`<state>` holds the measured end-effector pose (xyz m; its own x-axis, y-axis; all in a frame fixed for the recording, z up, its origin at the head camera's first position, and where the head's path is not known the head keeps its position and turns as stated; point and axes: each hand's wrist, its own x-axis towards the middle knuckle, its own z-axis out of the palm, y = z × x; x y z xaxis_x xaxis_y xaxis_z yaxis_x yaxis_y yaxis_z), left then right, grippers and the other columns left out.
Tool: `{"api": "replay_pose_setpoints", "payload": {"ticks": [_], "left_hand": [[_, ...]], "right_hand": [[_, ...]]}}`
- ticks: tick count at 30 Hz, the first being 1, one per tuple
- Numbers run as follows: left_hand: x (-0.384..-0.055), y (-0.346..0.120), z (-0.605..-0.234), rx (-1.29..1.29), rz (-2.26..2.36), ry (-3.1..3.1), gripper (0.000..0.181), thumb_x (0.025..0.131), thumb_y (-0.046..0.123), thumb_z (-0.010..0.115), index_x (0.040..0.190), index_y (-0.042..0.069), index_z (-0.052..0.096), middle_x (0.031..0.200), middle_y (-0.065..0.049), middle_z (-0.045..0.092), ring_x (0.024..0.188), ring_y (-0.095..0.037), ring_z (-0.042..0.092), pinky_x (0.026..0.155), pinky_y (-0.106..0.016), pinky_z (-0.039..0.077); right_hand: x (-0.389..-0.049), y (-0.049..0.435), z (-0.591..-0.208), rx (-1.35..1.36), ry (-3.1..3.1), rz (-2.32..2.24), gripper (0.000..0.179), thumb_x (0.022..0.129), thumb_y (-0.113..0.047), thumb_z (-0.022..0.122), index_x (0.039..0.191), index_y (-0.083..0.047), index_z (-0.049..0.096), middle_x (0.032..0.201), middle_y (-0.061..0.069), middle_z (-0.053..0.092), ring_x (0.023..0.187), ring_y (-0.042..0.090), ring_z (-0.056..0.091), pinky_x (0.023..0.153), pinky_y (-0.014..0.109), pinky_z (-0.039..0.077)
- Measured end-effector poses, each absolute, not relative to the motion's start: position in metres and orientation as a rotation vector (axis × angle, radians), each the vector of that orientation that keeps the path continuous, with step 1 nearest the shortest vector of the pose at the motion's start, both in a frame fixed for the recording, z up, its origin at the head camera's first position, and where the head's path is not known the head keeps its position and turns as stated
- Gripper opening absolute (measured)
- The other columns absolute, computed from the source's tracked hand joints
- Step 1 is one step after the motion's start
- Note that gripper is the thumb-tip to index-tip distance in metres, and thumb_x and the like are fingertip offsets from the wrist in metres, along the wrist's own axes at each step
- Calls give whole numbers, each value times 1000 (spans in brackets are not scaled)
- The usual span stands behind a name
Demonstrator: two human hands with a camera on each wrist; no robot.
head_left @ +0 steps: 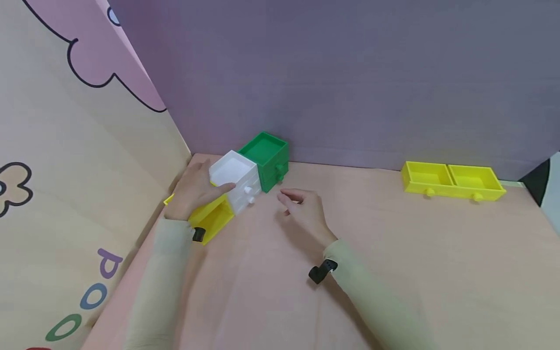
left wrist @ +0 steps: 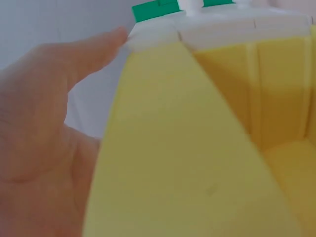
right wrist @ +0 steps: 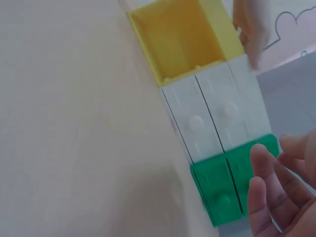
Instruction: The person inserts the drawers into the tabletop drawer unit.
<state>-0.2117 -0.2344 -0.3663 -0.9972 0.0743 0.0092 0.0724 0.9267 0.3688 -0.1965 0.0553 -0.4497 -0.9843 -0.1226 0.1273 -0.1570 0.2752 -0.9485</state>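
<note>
My left hand point(head_left: 188, 192) lies over the yellow drawer housing point(head_left: 218, 221), its thumb stretched out to the edge of the white drawer unit point(head_left: 233, 170). The other fingers are mostly hidden at the far side. In the right wrist view, the yellow housing point(right wrist: 228, 29) has an empty front opening. The white unit's knobbed drawers point(right wrist: 185, 123) are closed. Beyond it, the green drawer unit point(head_left: 267, 155) completes a slanting row. Near the green and white fronts hovers my right hand point(head_left: 308, 211), fingers loosely curled with nothing between them.
Two yellow drawers point(head_left: 477, 180) with round knobs sit side by side at the back right of the pink tabletop point(head_left: 271, 287). A grey-purple panel point(head_left: 341, 87) rises behind, and a decorated wall panel point(head_left: 87, 160) borders the left side.
</note>
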Motion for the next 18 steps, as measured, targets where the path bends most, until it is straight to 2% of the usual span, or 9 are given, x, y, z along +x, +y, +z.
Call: {"api": "replay_pose_setpoints", "payload": {"ticks": [3, 5, 8, 13, 18], "left_hand": [[-201, -241, -363, 137, 542, 3055, 87, 96, 57, 69, 152, -5, 46, 148, -28, 55, 129, -43, 54, 107, -63, 50], [-194, -246, -361, 155, 528, 3030, 78, 97, 54, 69, 144, -5, 53, 137, -27, 60, 119, -41, 56, 101, -59, 54], [-184, -253, -358, 123, 537, 2977, 69, 96, 52, 69, 137, -2, 57, 124, -23, 61, 109, -36, 56, 93, -53, 56], [-170, -266, -354, 52, 556, 2899, 70, 94, 56, 70, 138, 2, 56, 118, -19, 60, 102, -34, 59, 83, -48, 56], [-167, -272, -351, -11, 607, 2845, 72, 93, 57, 72, 138, 4, 56, 116, -17, 64, 100, -34, 61, 80, -46, 55]], "right_hand": [[-193, 71, -447, 273, -2498, 1840, 30, 103, -29, 72, 128, -13, 79, 127, 7, 78, 83, 40, 78, 72, 23, 58], [-192, 82, -446, 267, -2511, 1830, 32, 103, -31, 72, 129, -13, 78, 128, 8, 78, 83, 41, 79, 73, 24, 60], [-189, 98, -445, 231, -2529, 1813, 34, 103, -32, 72, 130, -13, 78, 129, 9, 78, 84, 41, 79, 72, 25, 61], [-184, 126, -447, 180, -2560, 1765, 35, 104, -32, 71, 132, -12, 77, 130, 9, 77, 85, 37, 79, 73, 27, 62], [-182, 154, -451, 121, -2594, 1689, 39, 104, -35, 70, 134, -11, 75, 131, 9, 76, 84, 31, 80, 74, 25, 61]]}}
